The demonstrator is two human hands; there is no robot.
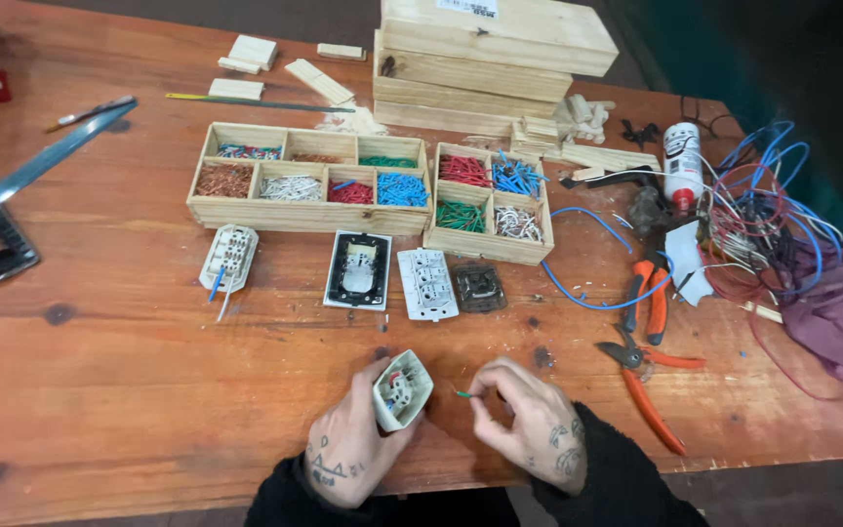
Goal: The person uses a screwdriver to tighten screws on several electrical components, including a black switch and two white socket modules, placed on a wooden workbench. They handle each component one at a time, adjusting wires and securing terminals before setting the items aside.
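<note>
My left hand grips a small white electrical socket module, tilted so its open back with wires faces me. My right hand pinches a short green wire piece between thumb and forefinger, just right of the module and not touching it. Both hands rest near the front edge of the wooden table.
Beyond the hands lie a black-framed switch plate, a white socket plate, a dark square part and another white module. Two wooden trays hold sorted wire pieces. Orange pliers, cutters and tangled wires sit right.
</note>
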